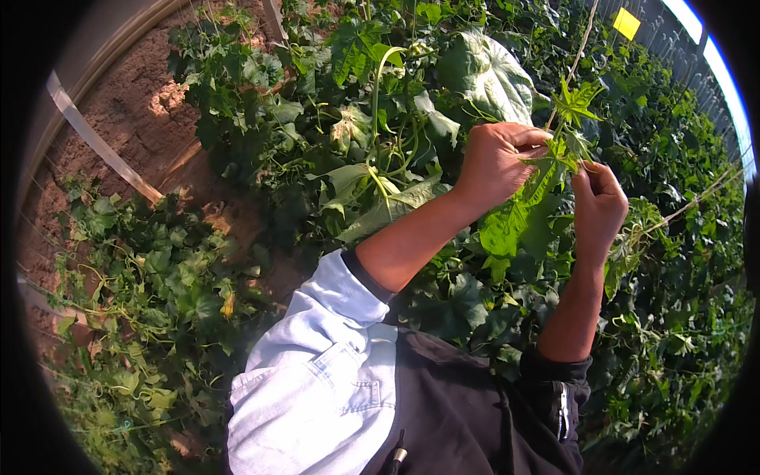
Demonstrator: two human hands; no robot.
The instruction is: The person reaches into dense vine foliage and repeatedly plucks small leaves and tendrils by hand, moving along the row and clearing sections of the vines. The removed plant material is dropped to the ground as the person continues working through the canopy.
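A young vine shoot (575, 107) with lobed, bright green leaves stands against a taut string (579, 50) that runs up out of view. My left hand (499, 160) pinches the shoot and the string between thumb and fingertips. Just to the right and lower, my right hand (601, 193) has thumb and forefinger closed on a thin part of the same shoot; whether it is a tendril or a leaf tip is too small to tell. Below the fingers hangs a broad sunlit leaf (504, 228). Behind my left hand is a large pale leaf (496, 77).
Dense vines (671, 332) surround both arms. A curved green stem (377, 101) rises left of my hands. A second string (700, 199) slants away at the right. A yellow card (626, 24) hangs at the top right. Pale strips (101, 139) cross bare soil (136, 113) at the left.
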